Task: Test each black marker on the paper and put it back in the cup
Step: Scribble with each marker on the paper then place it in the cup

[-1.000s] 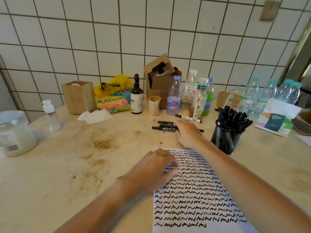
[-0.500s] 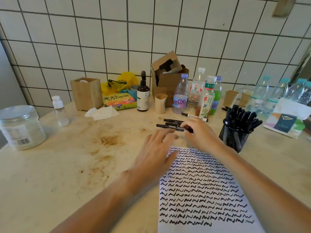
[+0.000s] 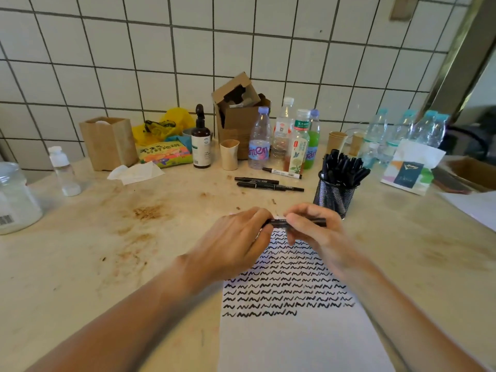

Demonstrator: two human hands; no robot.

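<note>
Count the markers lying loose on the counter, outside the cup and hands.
3: two black markers lie side by side behind the paper, and a white-barrelled marker lies by the bottles. One may be hidden behind the hands.

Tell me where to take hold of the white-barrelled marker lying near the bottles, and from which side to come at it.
Grip the white-barrelled marker at mid-barrel, coming from above and the near side. It lies flat, roughly left to right, with the bottles close behind it, so only its near side is free. Thumb and fingers should pinch across the barrel. Both hands now hold a black marker, so free one first.
</note>
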